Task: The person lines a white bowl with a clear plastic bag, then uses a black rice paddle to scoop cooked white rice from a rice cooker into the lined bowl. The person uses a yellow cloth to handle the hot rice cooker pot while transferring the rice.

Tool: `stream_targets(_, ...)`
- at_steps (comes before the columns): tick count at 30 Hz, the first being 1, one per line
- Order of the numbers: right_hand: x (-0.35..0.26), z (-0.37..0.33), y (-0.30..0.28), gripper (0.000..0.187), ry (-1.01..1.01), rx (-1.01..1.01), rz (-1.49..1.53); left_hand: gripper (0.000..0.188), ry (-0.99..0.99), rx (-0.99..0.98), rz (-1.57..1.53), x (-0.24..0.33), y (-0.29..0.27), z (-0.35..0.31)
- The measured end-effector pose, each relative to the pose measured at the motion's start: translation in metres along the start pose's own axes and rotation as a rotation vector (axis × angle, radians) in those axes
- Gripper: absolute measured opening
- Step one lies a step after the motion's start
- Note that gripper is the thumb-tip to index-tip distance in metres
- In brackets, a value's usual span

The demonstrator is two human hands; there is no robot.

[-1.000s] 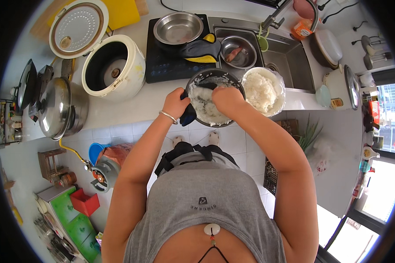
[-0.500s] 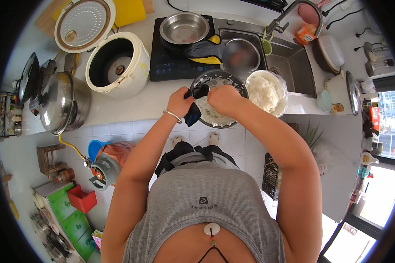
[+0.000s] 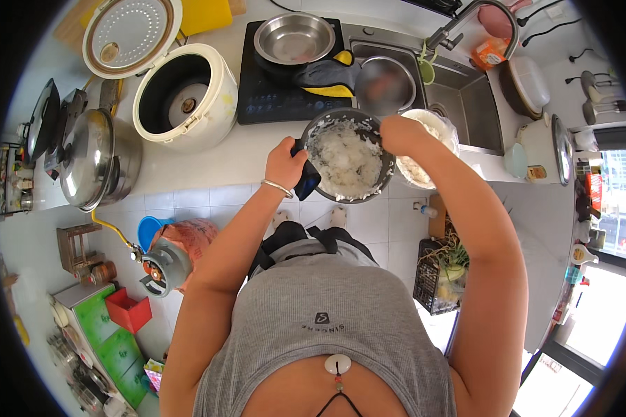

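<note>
A dark round inner pot (image 3: pixel 355 117) tilts over the counter's front edge, with white cooked rice (image 3: pixel 348 157) inside and grains stuck to its wall. My left hand (image 3: pixel 284 167) is closed on a dark cloth-like holder (image 3: pixel 307 178) at the pot's left rim. My right hand (image 3: pixel 402 136) is closed between the pot and a pale bowl (image 3: pixel 455 136) of rice on the right. What its fingers hold is hidden. The hand and forearm cover part of that bowl.
An open cream rice cooker (image 3: pixel 219 104) stands left of the black cooktop (image 3: pixel 271 104). A steel basin (image 3: pixel 293 42) and a grey-yellow mitt (image 3: pixel 327 75) rest on the cooktop. The sink (image 3: pixel 469 104) lies right. A lidded steel pot (image 3: pixel 90 160) stands far left.
My right hand has moved out of the pot, rightward toward the bowl of rice. More rice in the pot now shows. My left hand keeps its hold at the rim.
</note>
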State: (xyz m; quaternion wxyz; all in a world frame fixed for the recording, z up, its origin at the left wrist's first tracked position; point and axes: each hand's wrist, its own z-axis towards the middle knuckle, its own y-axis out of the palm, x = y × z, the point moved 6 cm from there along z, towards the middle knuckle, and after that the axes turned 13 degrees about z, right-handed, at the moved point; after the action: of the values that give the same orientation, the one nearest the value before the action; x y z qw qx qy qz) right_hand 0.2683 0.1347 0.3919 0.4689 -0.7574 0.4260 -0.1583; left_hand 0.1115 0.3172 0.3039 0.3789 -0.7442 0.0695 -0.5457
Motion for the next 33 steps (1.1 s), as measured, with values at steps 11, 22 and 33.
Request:
stream_targets(11,0.029,0.000,0.058,0.012,-0.274,-0.252,0.264,0.026,-0.040,-0.087,-0.084,-0.020,0.008,0.007)
stream_targets(22,0.006,-0.010,0.083,0.015,0.252,-0.232,1.171,0.015,-0.093,-0.301,-0.422,-0.024,0.025,0.005)
stream_targets(33,-0.001,-0.009,0.095,0.025,0.164,-0.295,1.480,0.016,-0.140,-0.441,-0.519,-0.026,0.020,0.005)
